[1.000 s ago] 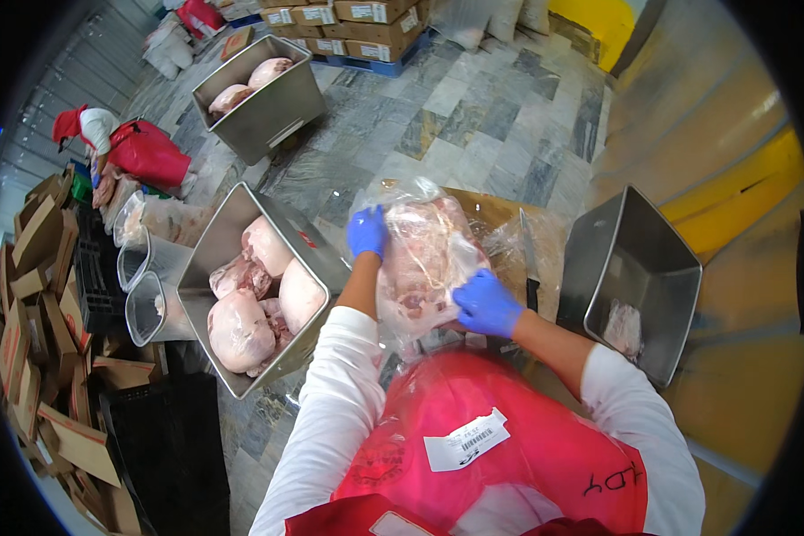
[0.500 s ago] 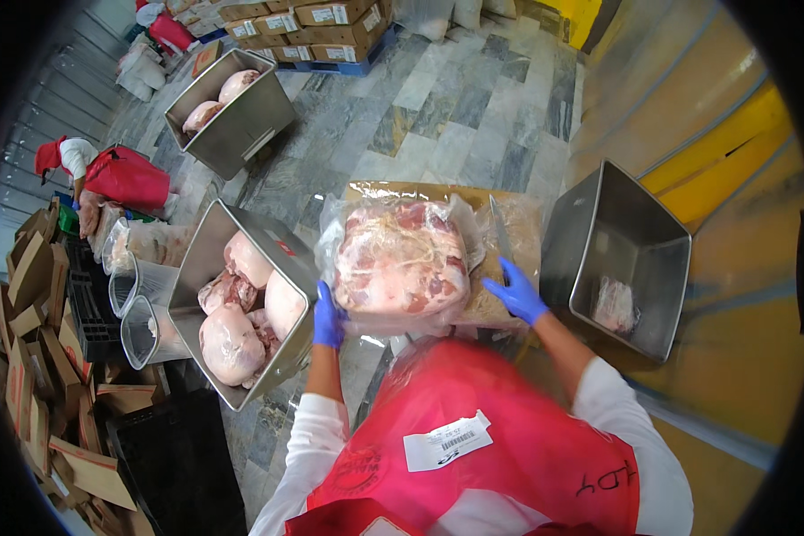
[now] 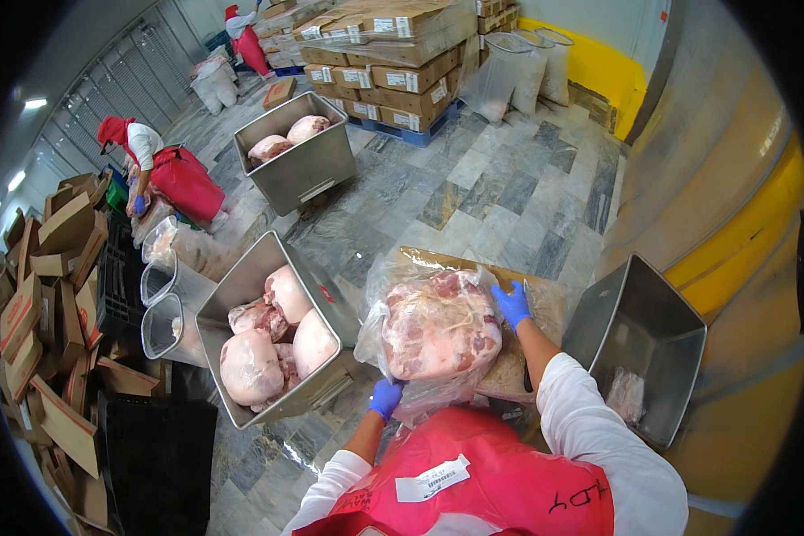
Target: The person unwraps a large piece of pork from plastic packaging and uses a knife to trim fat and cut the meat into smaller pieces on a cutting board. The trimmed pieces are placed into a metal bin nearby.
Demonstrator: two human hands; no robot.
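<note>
Here, in the head view, both hands in blue gloves hold a large bag of meat (image 3: 439, 332), raw pink cuts in clear plastic, in front of the person's red apron (image 3: 500, 473). The left hand (image 3: 385, 397) is closed on the bag's lower left edge, gripping the loose plastic from below. The right hand (image 3: 512, 305) lies with fingers spread against the bag's upper right side. The bag sits over a brown board (image 3: 545, 308) on the tabletop, its lower part tipped toward the person; whether it rests fully on the board or is partly lifted I cannot tell.

Just left of the bag stands a steel bin (image 3: 241, 295) with several pale bagged lumps of meat inside. To the right is a second steel bin (image 3: 661, 322), with only a small piece of meat near the bottom. A third bin (image 3: 308, 170) with meat stands farther off on the marble floor (image 3: 500, 188). At the left edge lies a heap of flattened cartons (image 3: 49, 304), with two clear tubs (image 3: 163, 304) beside the near bin. Another person in a red apron (image 3: 174, 174) bends over there. Stacked boxes (image 3: 393, 62) on a pallet stand at the back.
</note>
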